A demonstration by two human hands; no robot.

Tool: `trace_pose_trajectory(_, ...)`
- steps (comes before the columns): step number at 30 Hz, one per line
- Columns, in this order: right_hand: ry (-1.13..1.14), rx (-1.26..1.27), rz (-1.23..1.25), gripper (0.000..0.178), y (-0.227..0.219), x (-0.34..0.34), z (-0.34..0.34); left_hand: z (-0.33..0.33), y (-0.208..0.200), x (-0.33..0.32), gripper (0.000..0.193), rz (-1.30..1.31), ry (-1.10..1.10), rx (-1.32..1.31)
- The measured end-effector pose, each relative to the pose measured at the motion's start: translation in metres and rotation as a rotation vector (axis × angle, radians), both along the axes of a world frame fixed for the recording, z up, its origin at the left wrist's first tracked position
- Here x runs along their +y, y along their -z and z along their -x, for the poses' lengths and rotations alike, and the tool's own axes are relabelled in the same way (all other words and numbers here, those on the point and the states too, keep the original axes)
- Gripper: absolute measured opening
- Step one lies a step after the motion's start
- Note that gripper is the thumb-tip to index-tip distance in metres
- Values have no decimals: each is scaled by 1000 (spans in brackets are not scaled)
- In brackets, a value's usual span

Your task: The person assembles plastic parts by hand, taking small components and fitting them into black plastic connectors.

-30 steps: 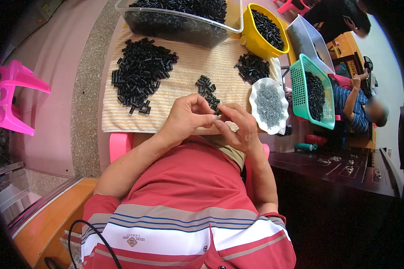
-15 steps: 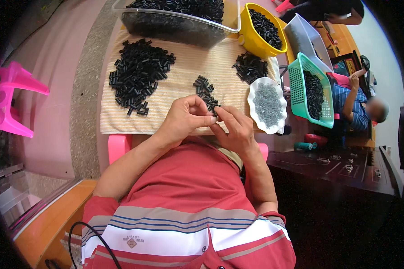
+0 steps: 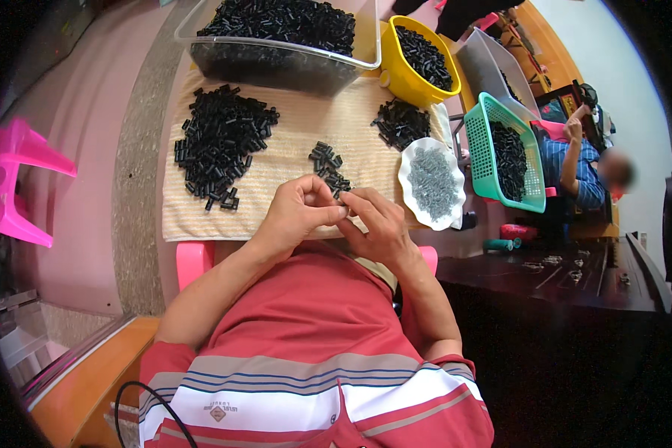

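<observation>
A cream towel with fine stripes (image 3: 299, 123) covers the table in front of me. Across its far edge stands a clear plastic bin (image 3: 276, 69) full of short black tubes. Off to the right are a rounded yellow plastic tub (image 3: 412, 92) and a mint-green lattice basket (image 3: 479, 145), each with more black pieces. A broad heap of black tubes (image 3: 220, 145) spreads over the towel's left side.

My left hand (image 3: 293, 218) and right hand (image 3: 381, 228) meet at the near edge, thumbs and forefingers together, apparently pinched on a small dark piece (image 3: 343, 203); my fingertips hide most of it, so I can't tell its long axis. Right of my right hand, apart from it, sits a white scalloped plate (image 3: 406, 179) of tiny clear pieces (image 3: 434, 183), its length running away from me. A smaller black heap (image 3: 402, 123) lies beyond it.

Smallest is the loose cluster of black tubes (image 3: 327, 160) just past my fingertips, slanting away leftward, slightly nearer my left hand.
</observation>
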State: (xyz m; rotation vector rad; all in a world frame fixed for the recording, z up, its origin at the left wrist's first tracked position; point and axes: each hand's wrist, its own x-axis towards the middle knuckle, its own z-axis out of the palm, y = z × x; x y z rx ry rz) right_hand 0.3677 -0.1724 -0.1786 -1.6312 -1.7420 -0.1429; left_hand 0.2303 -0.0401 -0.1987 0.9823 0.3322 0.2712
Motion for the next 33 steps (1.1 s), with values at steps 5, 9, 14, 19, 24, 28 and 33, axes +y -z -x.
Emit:
trace_pose_trajectory(5, 80, 114, 87, 37, -16, -1, -12, 0, -6, -2, 15, 3, -53, 2)
trace_pose_trajectory(9, 277, 120, 5, 32, -36, 9, -55, 0, -7, -2, 14, -47, -86, 48)
trace_pose_trajectory(14, 434, 114, -62, 33, -52, 27, -121, -1, -1, 0, 13, -63, -132, 31)
trace_pose_trajectory(19, 476, 81, -105, 33, -69, 48, -155, -1, -5, -1, 11, -74, -185, -9)
trace_pose_trajectory(24, 494, 9, -159, 36, -86, 66, -171, -1, -6, 0, 10, -107, -188, -20)
trace_pose_trajectory(28, 490, -31, -208, 36, -89, 74, -182, -1, -5, 1, 10, -110, -198, -29)
trace_pose_trajectory(33, 521, -61, -216, 36, -96, 77, -183, 0, -6, 3, 9, -148, -194, -24)
